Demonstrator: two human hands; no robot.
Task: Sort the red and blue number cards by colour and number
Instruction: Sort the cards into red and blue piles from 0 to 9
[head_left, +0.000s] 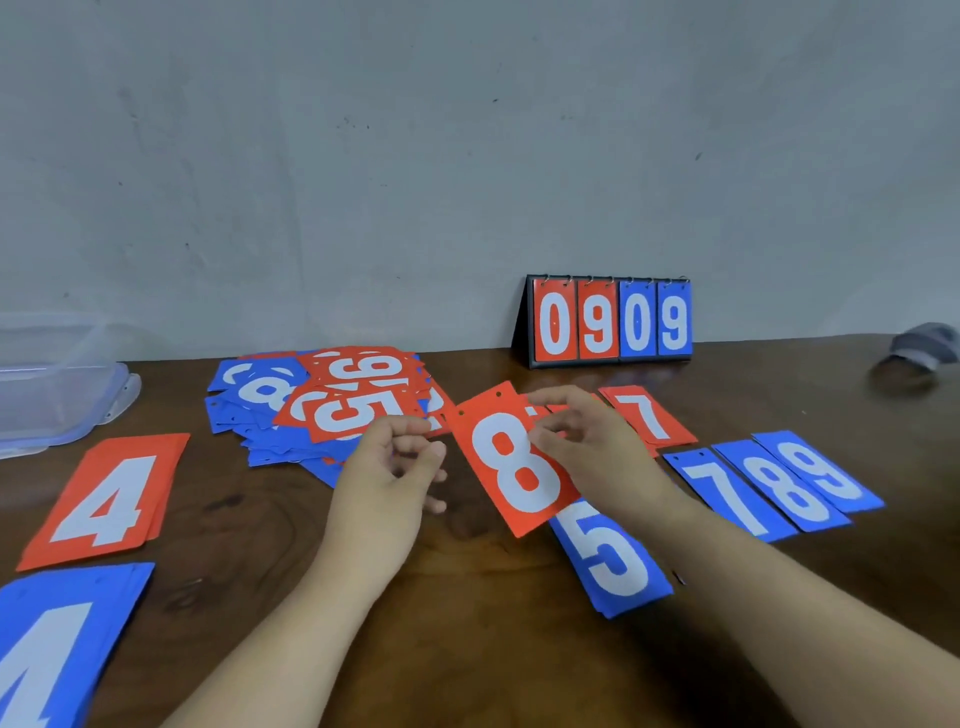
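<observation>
A red 8 card is held tilted above the table's middle, pinched at its right edge by my right hand. My left hand hovers just left of it, fingers curled with nothing in them. A mixed unsorted pile of red and blue cards lies behind my left hand. Sorted stacks lie flat: red 4, blue 4, blue 5, red 7, blue 7, blue 8, blue 9.
A flip scoreboard reading 0909 stands against the wall at the back. A clear plastic box sits at the far left. A grey object lies at the right edge. The table is dark wood.
</observation>
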